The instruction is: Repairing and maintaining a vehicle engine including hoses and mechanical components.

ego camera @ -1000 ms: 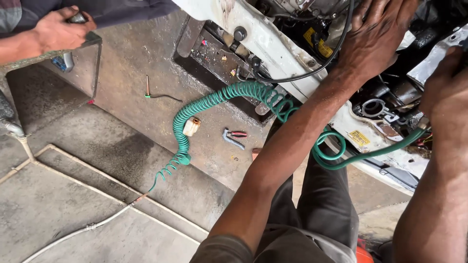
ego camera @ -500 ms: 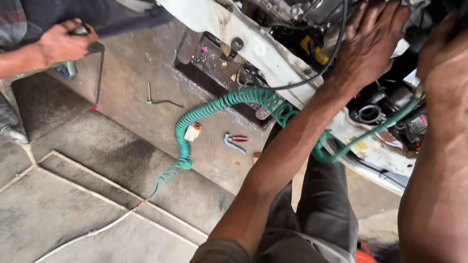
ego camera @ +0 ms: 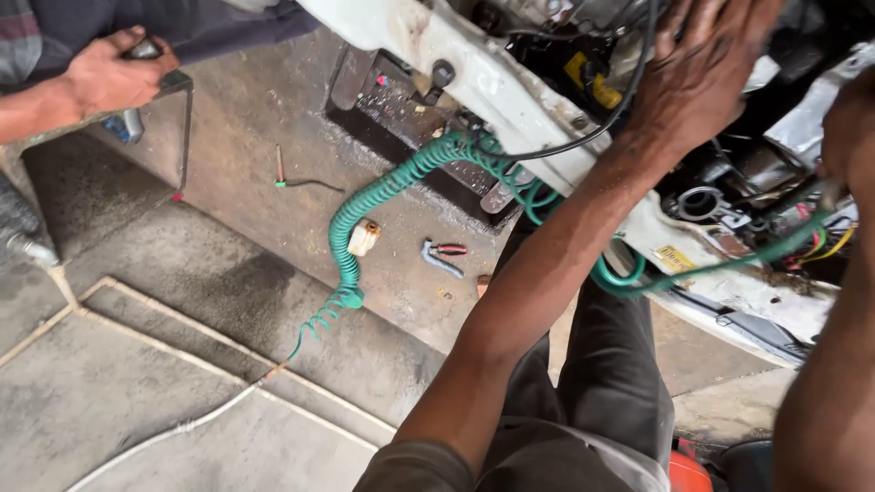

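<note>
Left hand lies flat, fingers spread, on greasy engine parts behind the chipped white panel. Right hand is mostly hidden; grip unclear. Coiled green hose trails across the concrete floor.

there is one view only, from a camera worn on the person's head, so no second view shares any part of the scene. it looks steeply down and a little forward, over the person's own trousers at the bottom edge. it sits close: the left forearm crosses the middle of the picture and the left hand reaches the top edge, while the right hand is cut by the right edge. the white vehicle frame runs across the far right, the concrete floor fills the near left, and another person's hand shows at the far left corner.
</note>
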